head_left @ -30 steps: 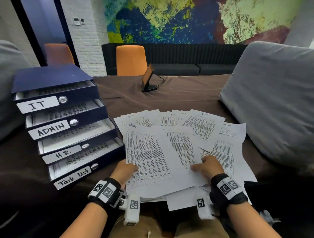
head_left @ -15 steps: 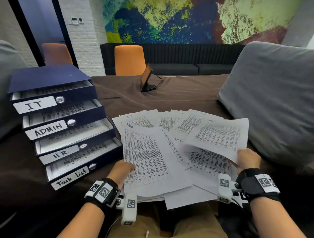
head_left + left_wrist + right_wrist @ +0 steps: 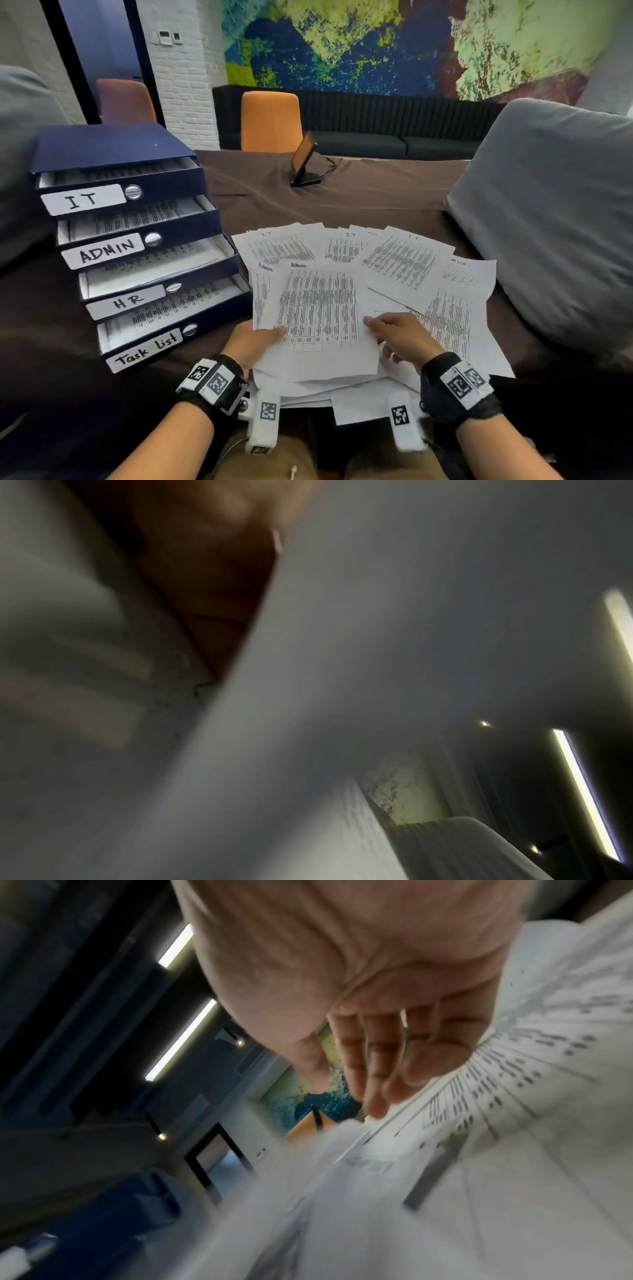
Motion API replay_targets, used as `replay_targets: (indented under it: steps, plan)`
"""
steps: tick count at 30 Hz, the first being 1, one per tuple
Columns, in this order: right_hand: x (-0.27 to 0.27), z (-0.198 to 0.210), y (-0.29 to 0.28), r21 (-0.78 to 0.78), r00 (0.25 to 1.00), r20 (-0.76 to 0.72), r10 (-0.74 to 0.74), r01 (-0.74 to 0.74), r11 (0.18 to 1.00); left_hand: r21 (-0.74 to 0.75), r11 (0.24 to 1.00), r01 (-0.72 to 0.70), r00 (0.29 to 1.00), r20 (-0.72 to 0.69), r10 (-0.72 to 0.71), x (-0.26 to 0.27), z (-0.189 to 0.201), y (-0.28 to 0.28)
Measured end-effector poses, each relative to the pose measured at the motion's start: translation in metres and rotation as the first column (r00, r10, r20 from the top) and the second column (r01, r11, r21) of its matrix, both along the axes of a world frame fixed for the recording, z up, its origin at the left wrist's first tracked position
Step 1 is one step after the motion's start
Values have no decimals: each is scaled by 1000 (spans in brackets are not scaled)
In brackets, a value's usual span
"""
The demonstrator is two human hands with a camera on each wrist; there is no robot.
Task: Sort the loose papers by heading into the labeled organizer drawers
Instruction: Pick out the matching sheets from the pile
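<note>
A dark blue organizer [image 3: 191,164] stands at the left with four part-open drawers labeled IT [image 3: 82,200], ADMIN [image 3: 106,251], HR [image 3: 126,301] and Task List [image 3: 147,349]; each holds printed sheets. Loose papers [image 3: 400,260] fan out over the table, headed IT, Admin and Task List. My left hand [image 3: 253,342] grips the lower left edge of a small stack, thumb on top, with an Admin sheet [image 3: 318,308] uppermost. My right hand [image 3: 400,337] rests at that sheet's right edge. In the right wrist view its fingers [image 3: 387,1074] lie fairly straight on printed paper [image 3: 531,1096]. The left wrist view is blurred paper [image 3: 342,669].
The table [image 3: 342,198] wears a brown cloth. A large grey cushion [image 3: 555,212] borders the papers on the right, another grey cushion [image 3: 20,154] sits behind the organizer. A small screen on a stand [image 3: 303,161] stands mid-table, orange chairs [image 3: 270,120] beyond.
My right hand had lifted a sheet at the right; that sheet is down now and the hand has come back left. A second Admin sheet now tops the left hand's stack.
</note>
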State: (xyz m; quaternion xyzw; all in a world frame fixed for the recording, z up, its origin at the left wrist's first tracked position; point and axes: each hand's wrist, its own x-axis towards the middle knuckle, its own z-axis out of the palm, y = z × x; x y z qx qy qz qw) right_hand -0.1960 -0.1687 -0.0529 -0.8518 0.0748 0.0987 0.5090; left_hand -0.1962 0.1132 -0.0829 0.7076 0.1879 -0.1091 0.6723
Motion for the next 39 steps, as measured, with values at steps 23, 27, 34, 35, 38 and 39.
replay_targets:
  steps: [23,27,34,35,38,39]
  plan:
    - [-7,-12,-52,37,967,-174,-188,197,980,-29,998,56,996,-64,-58,2,6,10]
    - [-1,-11,-87,-69,880,44,-473,475,877,-6,994,110,993,-45,-110,-1,7,4]
    - [2,-24,-92,-67,759,-2,-651,649,758,7,999,41,999,-14,-41,-6,11,-3]
    - [0,-21,-83,-125,789,20,-614,612,781,-12,1000,25,1000,-12,-26,-6,10,-5]
    - [-9,-11,-48,303,826,-96,-555,555,775,-101,994,-43,999,-12,42,-7,14,-9]
    - [-8,-16,-38,341,834,-98,-543,541,769,-155,985,-78,997,-19,76,-5,12,-8]
